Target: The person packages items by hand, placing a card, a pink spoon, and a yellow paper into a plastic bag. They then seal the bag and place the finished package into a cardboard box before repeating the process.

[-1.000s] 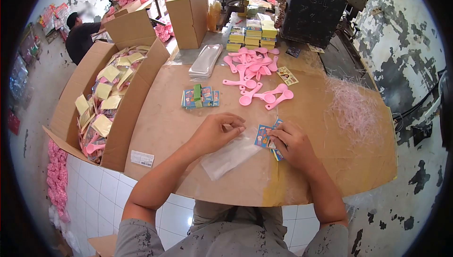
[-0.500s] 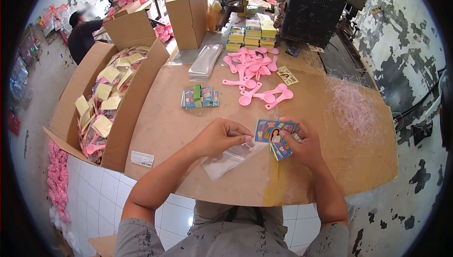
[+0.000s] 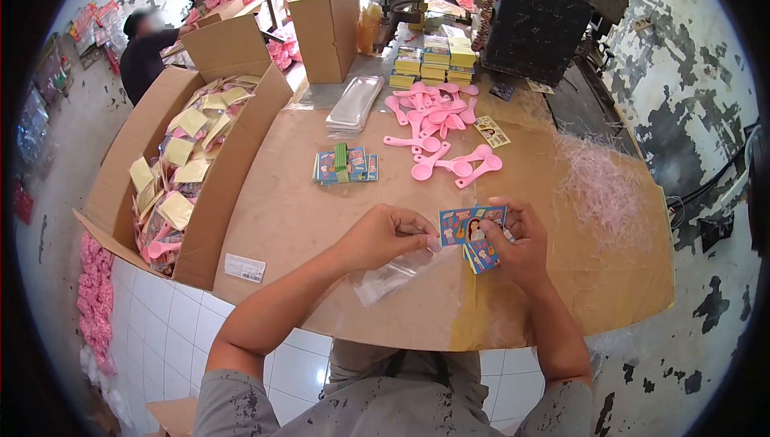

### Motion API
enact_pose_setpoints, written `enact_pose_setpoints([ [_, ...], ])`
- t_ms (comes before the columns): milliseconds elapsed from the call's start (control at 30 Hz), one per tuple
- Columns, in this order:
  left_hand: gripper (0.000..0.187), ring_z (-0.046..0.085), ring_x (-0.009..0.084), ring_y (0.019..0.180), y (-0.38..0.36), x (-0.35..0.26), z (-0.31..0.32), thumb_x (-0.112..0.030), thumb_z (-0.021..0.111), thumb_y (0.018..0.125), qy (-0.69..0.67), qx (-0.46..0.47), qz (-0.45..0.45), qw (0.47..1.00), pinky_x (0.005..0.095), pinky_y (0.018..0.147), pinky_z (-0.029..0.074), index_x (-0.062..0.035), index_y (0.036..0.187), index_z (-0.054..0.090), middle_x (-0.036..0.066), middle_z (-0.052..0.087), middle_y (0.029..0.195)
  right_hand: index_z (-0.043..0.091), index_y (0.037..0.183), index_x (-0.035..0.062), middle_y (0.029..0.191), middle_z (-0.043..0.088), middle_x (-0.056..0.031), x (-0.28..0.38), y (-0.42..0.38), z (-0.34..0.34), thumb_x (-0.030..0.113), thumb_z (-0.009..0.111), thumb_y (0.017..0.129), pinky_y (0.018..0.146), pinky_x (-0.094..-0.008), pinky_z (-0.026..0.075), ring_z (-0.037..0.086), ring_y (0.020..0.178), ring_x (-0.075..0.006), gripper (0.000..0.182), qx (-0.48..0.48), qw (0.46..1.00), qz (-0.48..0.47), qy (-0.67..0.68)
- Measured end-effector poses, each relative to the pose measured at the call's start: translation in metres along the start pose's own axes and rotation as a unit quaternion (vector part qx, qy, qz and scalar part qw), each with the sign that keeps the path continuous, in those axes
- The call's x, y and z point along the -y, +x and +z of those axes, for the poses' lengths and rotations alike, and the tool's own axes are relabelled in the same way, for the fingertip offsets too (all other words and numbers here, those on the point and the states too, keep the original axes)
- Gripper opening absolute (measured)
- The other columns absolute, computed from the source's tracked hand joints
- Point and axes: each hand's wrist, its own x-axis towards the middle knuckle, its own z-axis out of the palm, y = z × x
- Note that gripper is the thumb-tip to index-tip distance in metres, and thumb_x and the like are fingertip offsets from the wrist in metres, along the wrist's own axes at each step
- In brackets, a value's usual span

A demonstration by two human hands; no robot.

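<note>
My right hand (image 3: 520,244) grips several printed cards (image 3: 459,229), fanned slightly, with its thumb across the front. The top card is blue with small pictures and a portrait. My left hand (image 3: 395,236) is closed, thumb against forefinger, its fingertips right at the left edge of that card. From under these fingers a clear plastic bag (image 3: 383,286) hangs down over the cardboard-covered table (image 3: 313,228). Beyond the left hand lies a banded bundle of blue cards (image 3: 346,166). Pink measuring spoons (image 3: 454,167) are heaped ahead of both hands.
On the left stands an open carton (image 3: 204,220) full of filled bags. A stack of clear bags (image 3: 354,105) and card stacks (image 3: 435,60) sit farther back. Pink shredded filler (image 3: 601,188) spreads at right; a label (image 3: 245,268) lies front left. A person (image 3: 144,48) works behind the carton.
The view has shifted slightly, so the table's contents appear a little to the right. Both hands keep nearly the same pose, with the cards still in my right hand.
</note>
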Motion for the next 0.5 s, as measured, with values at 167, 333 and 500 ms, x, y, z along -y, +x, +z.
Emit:
enact_pose_setpoints([
  [167,0.016,0.072,0.0097,0.089,0.0001,0.0026,-0.0002,-0.009,0.074,0.098,-0.014,0.004,0.011,1.0,0.0251,0.081,0.057,0.0032,0.108,0.075,0.008,0.078,0.097,0.059,0.127,-0.0004,0.105,0.073,-0.0096,0.0018,0.0005,-0.0008,-0.005,0.07,0.095,0.081,-0.0265,0.058,0.071,0.096,-0.0115,0.034,-0.018,0.999,-0.017,-0.022],
  [333,0.015,0.073,0.0102,0.092,-0.0001,0.0006,0.0027,-0.009,0.075,0.097,-0.036,0.004,-0.01,0.999,0.0251,0.081,0.058,0.0032,0.107,0.075,0.008,0.078,0.099,0.059,0.125,-0.0003,0.104,0.073,-0.0095,-0.0014,-0.0003,0.0014,-0.005,0.071,0.095,0.08,-0.0268,0.058,0.071,0.097,-0.0117,0.033,-0.039,0.999,-0.034,-0.009],
  [500,0.017,0.073,0.0099,0.092,0.0002,0.0021,0.0038,-0.009,0.076,0.096,-0.054,-0.005,0.005,0.999,0.0245,0.081,0.058,0.0039,0.107,0.075,0.008,0.079,0.098,0.058,0.125,0.0006,0.103,0.071,-0.008,0.0012,-0.0021,0.0,-0.009,0.07,0.092,0.083,-0.0259,0.056,0.07,0.096,-0.0112,0.037,0.001,1.0,-0.005,-0.012],
])
